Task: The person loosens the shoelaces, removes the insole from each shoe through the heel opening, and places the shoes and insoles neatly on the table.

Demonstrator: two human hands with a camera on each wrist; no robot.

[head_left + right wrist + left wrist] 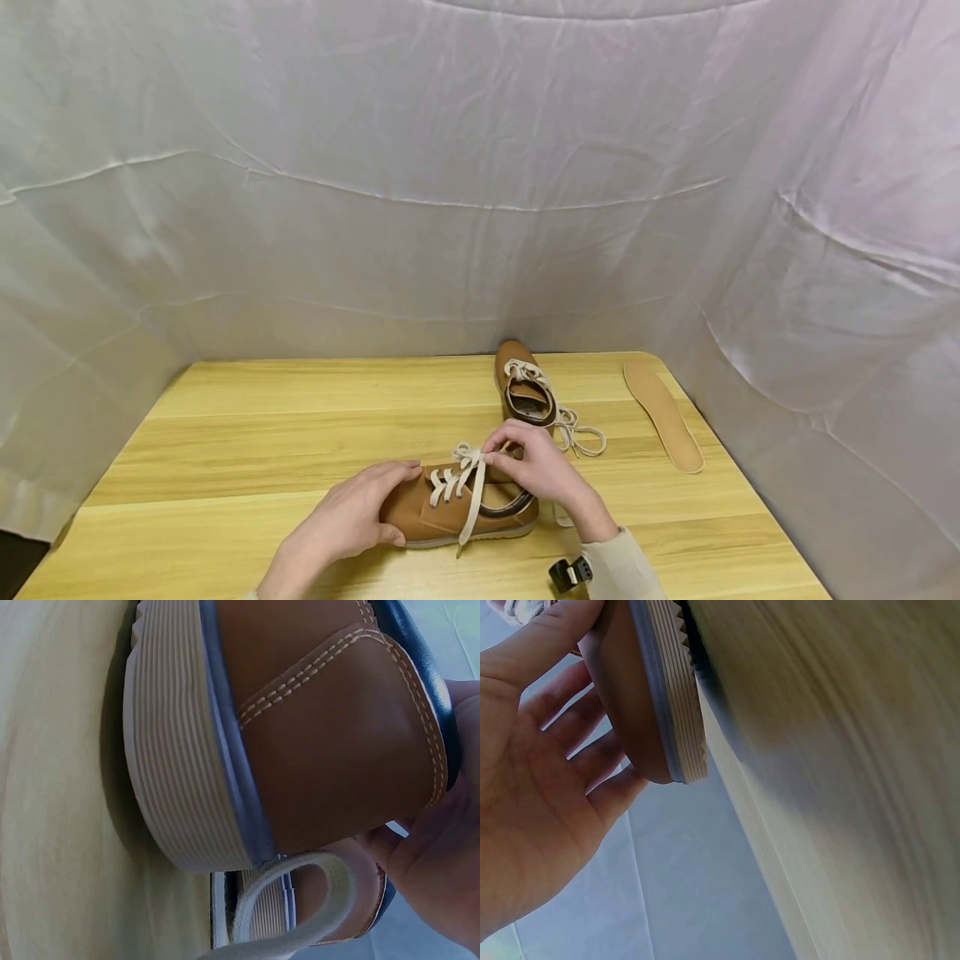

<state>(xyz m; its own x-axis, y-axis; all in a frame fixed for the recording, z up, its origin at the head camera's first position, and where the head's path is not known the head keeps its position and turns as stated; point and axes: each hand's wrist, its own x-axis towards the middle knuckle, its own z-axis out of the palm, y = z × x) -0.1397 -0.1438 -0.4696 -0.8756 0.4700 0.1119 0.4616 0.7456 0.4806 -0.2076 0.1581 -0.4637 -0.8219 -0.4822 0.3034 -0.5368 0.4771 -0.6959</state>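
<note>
A brown lace-up shoe [408,510] lies on the table with its toe to the left. My left hand [348,510] holds the toe, thumb on the near side and fingers on the far side. In the left wrist view, the fingers [581,724] reach behind the toe. Above the shoe's opening, my right hand [534,460] pinches the cream shoelace [475,498] between thumb and forefinger. One lace end hangs over the near side. The right wrist view shows the heel [337,742] up close; the pinching fingertips are hidden there.
Behind stands a second brown shoe [507,367], its loose lace [588,440] trailing right. A tan insole [664,417] lies near the table's right edge. Pale cloth [450,258] encloses the wooden table [300,425] at the back and sides. A small black device [570,575] sits by the right cuff.
</note>
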